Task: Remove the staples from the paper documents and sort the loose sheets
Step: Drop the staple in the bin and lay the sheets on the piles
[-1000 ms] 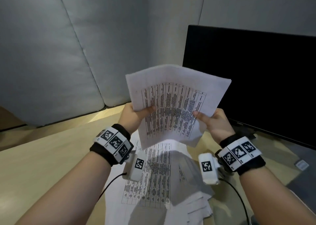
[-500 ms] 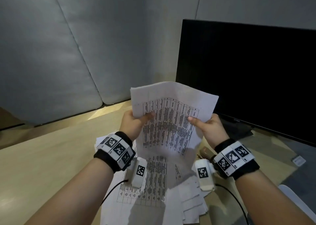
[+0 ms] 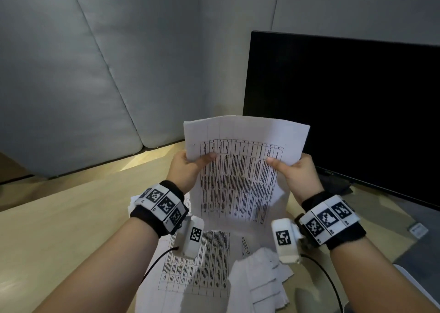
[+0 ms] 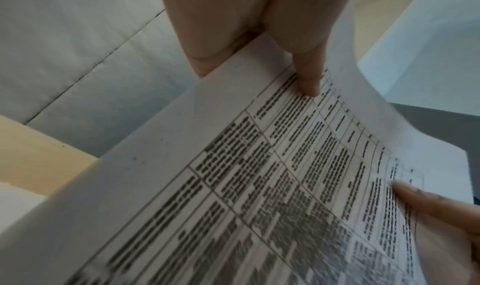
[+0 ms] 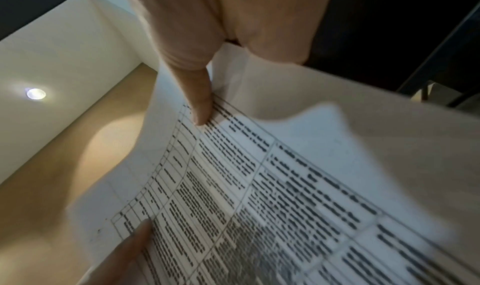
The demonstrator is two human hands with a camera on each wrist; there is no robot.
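**A:** What is the person holding right now?

**B:** Both hands are holding up a white paper document printed with a black-lined table (image 3: 240, 169), above the pale wooden desk (image 3: 59, 229). The left hand (image 3: 184, 169) is grasping the document's left edge, with the thumb (image 4: 306, 74) lying across the printed face and the other fingers hidden behind the paper. The right hand (image 3: 298, 172) is grasping the right edge the same way, its thumb (image 5: 200, 102) pressing on the table print.

**A:** Is the document flat?

**B:** No, it is bowing between the two hands, and its top edge is curling. In the right wrist view a second white layer is showing behind the front page, so there seems to be more than one sheet. I cannot tell where a staple is sitting.

**A:** What is lying on the desk below it?

**B:** Directly beneath the held document, a white printed sheet with the same kind of table (image 3: 197, 262) is lying flat on the desk. Just to its right, a fanned heap of loose white sheets (image 3: 259, 279) is overlapping it.

**A:** Any trays or boxes for sorting?

**B:** I am seeing none; the papers are resting straight on the desk. Behind the held document, to its right, a large black monitor (image 3: 345, 112) is standing with a dark screen. Grey padded panels (image 3: 71, 74) are rising behind the desk.
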